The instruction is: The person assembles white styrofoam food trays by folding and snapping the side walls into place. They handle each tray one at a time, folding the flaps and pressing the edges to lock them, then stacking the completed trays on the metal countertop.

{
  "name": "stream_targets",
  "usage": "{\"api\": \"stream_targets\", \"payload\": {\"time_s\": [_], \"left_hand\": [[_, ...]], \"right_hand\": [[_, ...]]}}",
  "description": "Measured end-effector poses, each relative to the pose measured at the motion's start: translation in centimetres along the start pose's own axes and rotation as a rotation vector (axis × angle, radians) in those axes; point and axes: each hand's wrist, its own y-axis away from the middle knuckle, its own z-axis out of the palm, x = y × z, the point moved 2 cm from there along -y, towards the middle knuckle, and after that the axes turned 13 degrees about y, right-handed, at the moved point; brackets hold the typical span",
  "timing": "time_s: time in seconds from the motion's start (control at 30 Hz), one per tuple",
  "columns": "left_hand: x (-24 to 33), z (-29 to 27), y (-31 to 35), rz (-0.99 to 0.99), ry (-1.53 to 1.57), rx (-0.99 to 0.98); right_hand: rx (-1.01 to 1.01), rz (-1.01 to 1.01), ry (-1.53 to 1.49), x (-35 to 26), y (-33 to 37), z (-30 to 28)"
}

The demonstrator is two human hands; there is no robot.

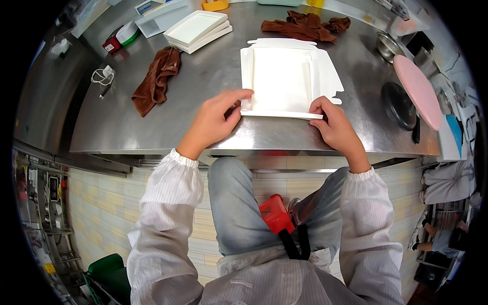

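A white cardboard box blank (282,76), partly folded, lies on the steel table in front of me. Its near edge stands up as a low wall, while flaps spread flat at the far and right sides. At the near left corner my left hand (220,116) has its thumb and fingers bent round the edge of the card. My right hand (333,124) pinches the near right corner between thumb and fingers. Further left, several folded white box trays (197,29) are stacked on the table.
Brown cloths lie left (157,79) and far right (305,26) on the steel table (203,71). A pink turntable disc (417,91), a black round pan-like object (398,105) and a metal bowl (389,47) stand at right. A white cable (103,76) lies at left.
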Motion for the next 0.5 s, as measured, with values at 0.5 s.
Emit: {"api": "stream_targets", "payload": {"time_s": [0.5], "left_hand": [[0.2, -1.1, -0.2, 0.097, 0.034, -0.242]], "right_hand": [[-0.011, 0.054, -0.034, 0.2, -0.1, -0.1]]}}
